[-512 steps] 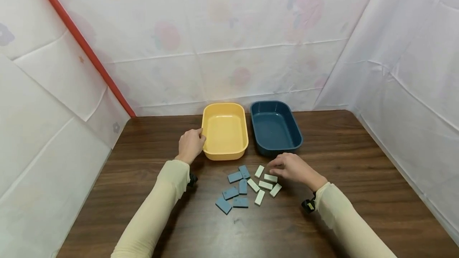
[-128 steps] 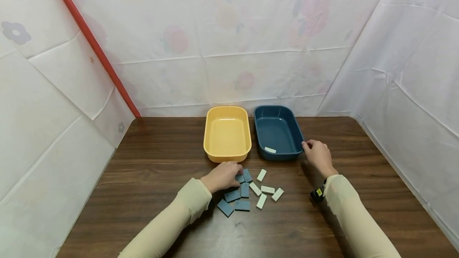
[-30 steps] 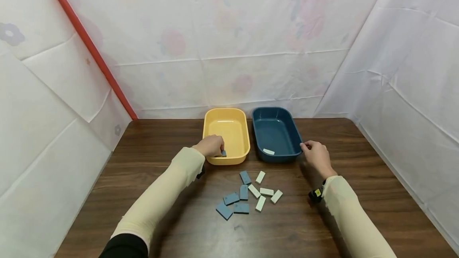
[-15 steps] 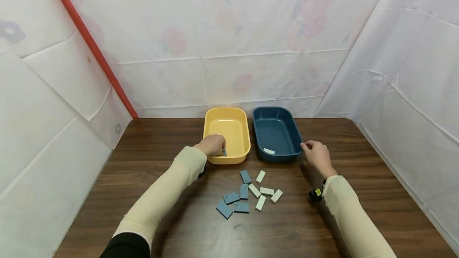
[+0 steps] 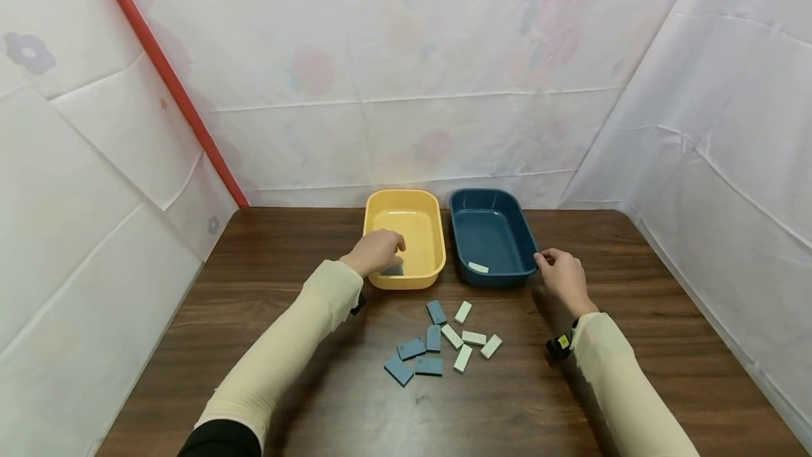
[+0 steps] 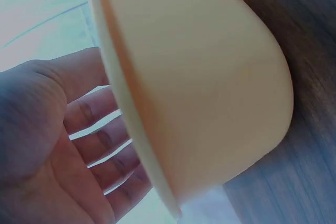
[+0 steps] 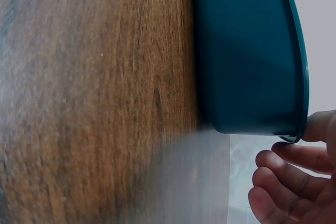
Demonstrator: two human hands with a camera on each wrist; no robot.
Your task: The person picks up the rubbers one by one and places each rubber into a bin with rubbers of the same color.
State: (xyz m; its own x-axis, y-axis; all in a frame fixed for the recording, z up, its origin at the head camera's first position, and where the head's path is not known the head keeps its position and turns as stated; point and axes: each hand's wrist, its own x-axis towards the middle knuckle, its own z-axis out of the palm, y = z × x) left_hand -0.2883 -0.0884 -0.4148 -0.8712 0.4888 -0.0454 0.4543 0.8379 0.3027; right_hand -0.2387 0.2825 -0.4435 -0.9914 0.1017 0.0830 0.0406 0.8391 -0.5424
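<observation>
Blue-grey tile [image 5: 396, 271] sits in the near left part of the yellow tray [image 5: 412, 283], just under the left hand [image 5: 372, 252] and partly covered by it; whether the two touch, I cannot tell. Well apart from that tile, the right hand [image 5: 563, 279] is at the near right corner of the dark blue tray [image 5: 493, 231], which stands beside the yellow one on the table [image 5: 292, 252].

The left arm reaches forward and inward, so that its hand passes over the left rim of the yellow tray. Its fingers are spread and loosely bent, with gaps between them in the left wrist view, where the rim hides the tips. The right hand pinches the rim of the dark blue tray between thumb and index finger, while its other three fingers curve free below.

Counted up, there are two trays, with one blue-grey tile showing in the yellow tray and one pale tile [image 5: 478, 268] near the front of the dark blue tray. On the table, nearer the person than the trays, lie five loose blue-grey tiles [image 5: 428, 367] to the left and five loose pale tiles [image 5: 474, 338] to the right, all flat and at mixed angles
</observation>
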